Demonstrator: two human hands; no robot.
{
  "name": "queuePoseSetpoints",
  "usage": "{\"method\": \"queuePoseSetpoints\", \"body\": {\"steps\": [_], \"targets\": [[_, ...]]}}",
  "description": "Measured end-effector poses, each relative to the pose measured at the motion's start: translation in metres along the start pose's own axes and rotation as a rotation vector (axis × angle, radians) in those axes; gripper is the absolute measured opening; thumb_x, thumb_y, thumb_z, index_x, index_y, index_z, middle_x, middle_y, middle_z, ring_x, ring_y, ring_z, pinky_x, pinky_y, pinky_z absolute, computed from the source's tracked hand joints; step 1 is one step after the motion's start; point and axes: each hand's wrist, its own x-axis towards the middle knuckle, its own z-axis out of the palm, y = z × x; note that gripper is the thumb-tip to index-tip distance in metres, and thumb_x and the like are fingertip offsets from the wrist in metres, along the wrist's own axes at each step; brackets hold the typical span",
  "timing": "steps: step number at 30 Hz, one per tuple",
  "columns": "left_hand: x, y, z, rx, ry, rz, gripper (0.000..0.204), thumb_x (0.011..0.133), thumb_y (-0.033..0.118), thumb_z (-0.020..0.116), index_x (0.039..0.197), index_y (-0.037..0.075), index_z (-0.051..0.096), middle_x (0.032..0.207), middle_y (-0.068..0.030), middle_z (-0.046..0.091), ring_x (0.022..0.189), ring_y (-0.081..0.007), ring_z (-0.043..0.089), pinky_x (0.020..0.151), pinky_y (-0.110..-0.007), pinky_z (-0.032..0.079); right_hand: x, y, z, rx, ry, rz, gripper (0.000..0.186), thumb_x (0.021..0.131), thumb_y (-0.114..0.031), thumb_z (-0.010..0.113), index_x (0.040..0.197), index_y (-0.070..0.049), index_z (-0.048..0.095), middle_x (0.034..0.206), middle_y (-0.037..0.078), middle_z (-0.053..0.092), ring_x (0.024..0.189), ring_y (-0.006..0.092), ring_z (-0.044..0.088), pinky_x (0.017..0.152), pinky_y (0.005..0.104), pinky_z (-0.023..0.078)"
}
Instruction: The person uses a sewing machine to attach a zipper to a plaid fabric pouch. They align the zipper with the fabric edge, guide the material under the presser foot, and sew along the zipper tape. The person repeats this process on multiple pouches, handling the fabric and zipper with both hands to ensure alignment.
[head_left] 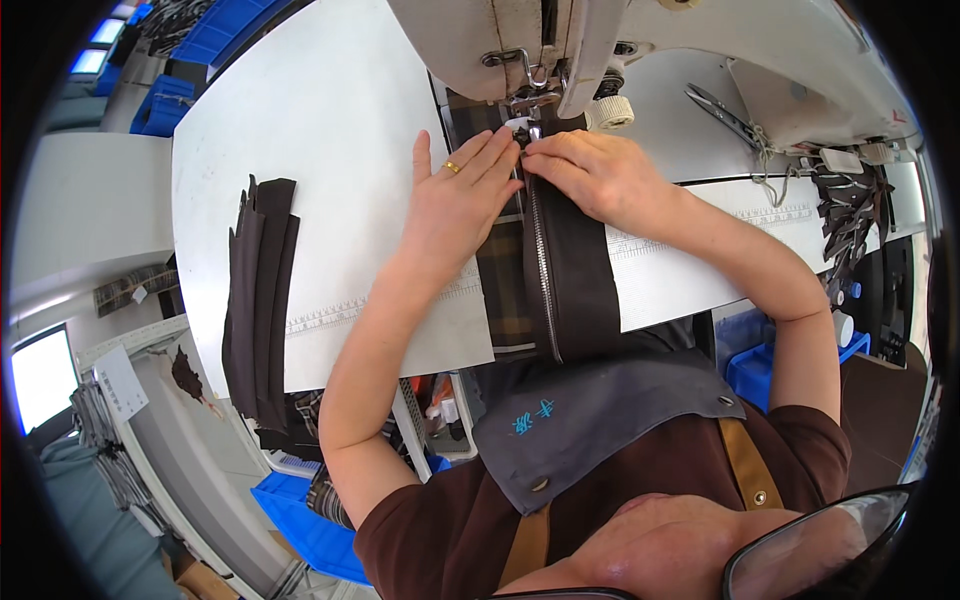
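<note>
At the presser foot (530, 103) of a white sewing machine (450, 40), a dark brown fabric panel (588, 275) with a metal-toothed zipper (543, 255) lies over brown plaid fabric (508, 272). The zipper runs from near the needle down toward my body. My left hand (455, 205), with a ring on one finger, rests flat, fingers stretched out, its tips just in front of the foot. Opposite it, my right hand (605, 178) pinches the dark fabric beside the zipper's upper end. Its fingers partly hide that end.
Folded dark fabric strips (260, 290) lie on the white table (350, 190) at left. Snips (722, 112) rest to the right of the machine head. Fabric scraps (850, 210) hang at the far right. Blue bins (310, 520) stand below the table's near edge.
</note>
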Motion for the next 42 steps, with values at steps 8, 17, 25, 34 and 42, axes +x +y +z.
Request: {"method": "queuePoseSetpoints", "body": {"steps": [8,17,25,34,42], "targets": [[0.003,0.004,0.010,-0.023,0.105,-0.014,0.032,0.083,0.026,0.064,0.110,0.009,0.063,0.119,-0.0017,0.061,0.111,-0.0168,0.056,0.101,-0.056,0.027,-0.007,0.006,-0.002,0.029,-0.028,0.087,0.019,0.076,-0.008,0.059,0.094,-0.001,0.060,0.101,0.008,0.060,0.085,0.0242,0.062,0.070,0.0339,0.052],[0.007,0.003,0.010,-0.142,0.093,-0.012,0.030,0.083,0.023,0.065,0.109,0.008,0.064,0.120,-0.0039,0.060,0.114,-0.0183,0.055,0.100,-0.055,0.030,-0.002,0.006,-0.009,0.017,-0.056,0.057,0.020,0.074,-0.007,0.059,0.093,-0.001,0.059,0.098,0.009,0.060,0.084,0.0247,0.062,0.067,0.0335,0.052],[0.009,0.006,0.006,-0.088,0.072,-0.028,0.030,0.082,0.022,0.066,0.108,0.008,0.065,0.119,-0.0018,0.061,0.111,-0.0162,0.054,0.101,-0.054,0.027,-0.004,0.007,-0.007,0.031,-0.029,0.049,0.021,0.073,-0.007,0.060,0.093,0.000,0.059,0.097,0.009,0.060,0.082,0.0238,0.061,0.067,0.0328,0.052],[0.009,0.005,0.007,-0.110,0.088,-0.025,0.028,0.082,0.020,0.065,0.107,0.008,0.065,0.119,-0.0013,0.061,0.112,-0.0155,0.054,0.102,-0.054,0.025,-0.004,0.006,-0.005,0.027,-0.029,0.064,0.022,0.074,-0.006,0.059,0.095,0.000,0.057,0.098,0.010,0.059,0.086,0.0247,0.060,0.069,0.0334,0.051],[0.006,0.008,0.008,-0.005,0.128,0.023,0.027,0.080,0.019,0.065,0.105,0.008,0.064,0.116,-0.0028,0.061,0.109,-0.0170,0.055,0.098,-0.055,0.030,-0.010,0.005,-0.009,0.175,0.090,0.253,0.019,0.075,-0.009,0.063,0.092,-0.002,0.060,0.100,0.007,0.060,0.085,0.0236,0.060,0.067,0.0326,0.051]]}}
